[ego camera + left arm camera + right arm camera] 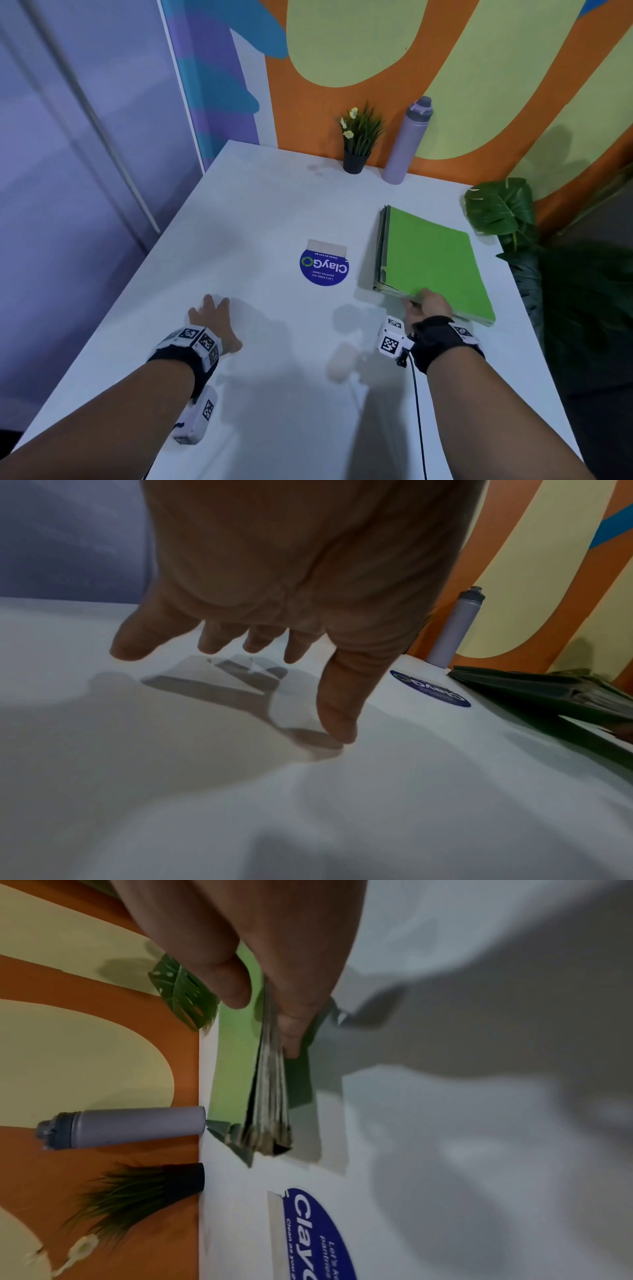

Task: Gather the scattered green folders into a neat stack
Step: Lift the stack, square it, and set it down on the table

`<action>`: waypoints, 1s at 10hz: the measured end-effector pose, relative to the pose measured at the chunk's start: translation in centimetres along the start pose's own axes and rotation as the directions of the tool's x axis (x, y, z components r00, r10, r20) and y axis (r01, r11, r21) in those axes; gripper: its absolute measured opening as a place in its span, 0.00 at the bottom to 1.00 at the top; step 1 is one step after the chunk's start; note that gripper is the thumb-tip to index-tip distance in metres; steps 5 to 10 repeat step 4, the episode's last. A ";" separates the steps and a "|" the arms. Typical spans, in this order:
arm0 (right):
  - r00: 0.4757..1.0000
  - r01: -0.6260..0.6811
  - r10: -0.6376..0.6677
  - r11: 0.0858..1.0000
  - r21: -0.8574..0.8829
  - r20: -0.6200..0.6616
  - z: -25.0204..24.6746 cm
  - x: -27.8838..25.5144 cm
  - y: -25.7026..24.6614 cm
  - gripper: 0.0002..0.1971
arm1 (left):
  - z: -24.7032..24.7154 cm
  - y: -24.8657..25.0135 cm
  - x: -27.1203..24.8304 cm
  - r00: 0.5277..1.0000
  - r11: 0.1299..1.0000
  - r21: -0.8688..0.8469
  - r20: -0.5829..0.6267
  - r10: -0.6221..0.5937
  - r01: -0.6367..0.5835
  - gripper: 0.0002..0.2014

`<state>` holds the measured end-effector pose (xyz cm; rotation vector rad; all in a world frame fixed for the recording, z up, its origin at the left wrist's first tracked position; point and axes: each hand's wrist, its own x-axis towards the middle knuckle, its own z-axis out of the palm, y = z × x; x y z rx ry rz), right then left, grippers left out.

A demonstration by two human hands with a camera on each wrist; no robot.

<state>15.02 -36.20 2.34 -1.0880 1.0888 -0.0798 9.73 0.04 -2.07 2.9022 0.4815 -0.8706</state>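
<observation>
A stack of green folders [435, 260] lies on the right side of the white table [260, 212]. My right hand [424, 305] grips the stack's near edge, thumb on the top folder and fingers underneath. The right wrist view shows this pinch on the folder stack [270, 1085], whose near edge is lifted slightly off the table. My left hand [214, 317] is spread flat, hovering just over the bare table at the left, holding nothing. In the left wrist view the left hand's fingers [219, 639] are straight above their shadow, and the folder stack [548, 691] lies to the right.
A round blue sticker [323, 267] is on the table's middle. A small potted plant [359, 140] and a lilac water bottle [407, 140] stand at the back against the painted wall. A large leafy plant [507, 212] rises past the table's right edge.
</observation>
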 end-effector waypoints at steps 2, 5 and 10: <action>0.966 0.199 -0.249 0.557 -0.807 0.066 0.6 1.0 -0.9 0.18 | 1.0 -0.3 1.1 1.000 1.000 0.008 0.003 -0.009 0.009 0.45; 0.943 0.315 -0.260 0.486 -0.815 0.208 -0.2 -1.5 -1.2 0.17 | 0.8 -0.5 0.7 1.000 1.000 -0.005 0.000 0.008 -0.008 0.45; 0.943 0.315 -0.260 0.486 -0.815 0.208 -0.2 -1.5 -1.2 0.17 | 0.8 -0.5 0.7 1.000 1.000 -0.005 0.000 0.008 -0.008 0.45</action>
